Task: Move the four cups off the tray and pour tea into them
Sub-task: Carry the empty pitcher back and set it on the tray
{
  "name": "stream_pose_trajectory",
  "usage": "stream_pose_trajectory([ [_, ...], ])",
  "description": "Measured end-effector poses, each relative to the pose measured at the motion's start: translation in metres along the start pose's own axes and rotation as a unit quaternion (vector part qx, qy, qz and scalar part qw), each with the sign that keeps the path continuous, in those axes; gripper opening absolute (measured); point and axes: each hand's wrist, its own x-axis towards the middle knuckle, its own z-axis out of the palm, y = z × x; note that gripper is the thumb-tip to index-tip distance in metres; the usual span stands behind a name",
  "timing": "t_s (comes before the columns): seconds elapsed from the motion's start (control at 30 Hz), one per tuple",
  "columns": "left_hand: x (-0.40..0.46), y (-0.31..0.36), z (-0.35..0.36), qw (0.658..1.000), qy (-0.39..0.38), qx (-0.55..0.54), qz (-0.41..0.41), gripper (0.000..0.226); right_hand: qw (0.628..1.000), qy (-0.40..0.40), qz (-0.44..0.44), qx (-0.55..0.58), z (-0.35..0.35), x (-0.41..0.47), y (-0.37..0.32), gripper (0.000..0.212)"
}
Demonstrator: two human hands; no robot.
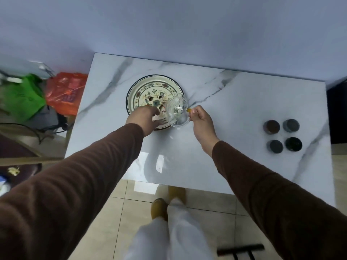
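A round patterned tray (142, 85) with a dark rim lies on the white marble table (234, 102). My left hand (144, 117) rests over the tray's near edge, fingers curled down; whether it holds anything is hidden. My right hand (201, 121) grips the handle of a clear glass pitcher (177, 110), which is tilted over the tray's right edge and looks empty. Several small dark cups stand together at the table's right: a brown one (271, 127), a grey one (291, 125), a dark grey one (276, 146) and a black one (293, 144).
Green (22, 98) and orange (65, 91) plastic bags lie on the floor left of the table. A blue wall runs behind the table. My legs and brown shoes (159, 208) stand on the tiled floor at the table's front edge. A dark rack (240, 250) sits bottom right.
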Motion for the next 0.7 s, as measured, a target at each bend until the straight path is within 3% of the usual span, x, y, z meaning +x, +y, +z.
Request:
stream_pose_trajectory([
  [0.23,0.035,-0.046,-0.009,1.000,-0.015,-0.001,0.001,0.036,0.999,-0.003,0.037,0.013,0.049,0.036,-0.001,0.027],
  [0.5,0.070,-0.092,-0.009,0.996,-0.047,0.029,0.068,0.033,0.997,0.026,0.071,0.021,0.091,0.075,0.008,0.023],
  [0.7,0.085,-0.107,-0.005,0.993,-0.050,0.033,0.100,0.030,0.995,0.005,0.097,0.021,0.108,0.099,0.019,0.029],
])
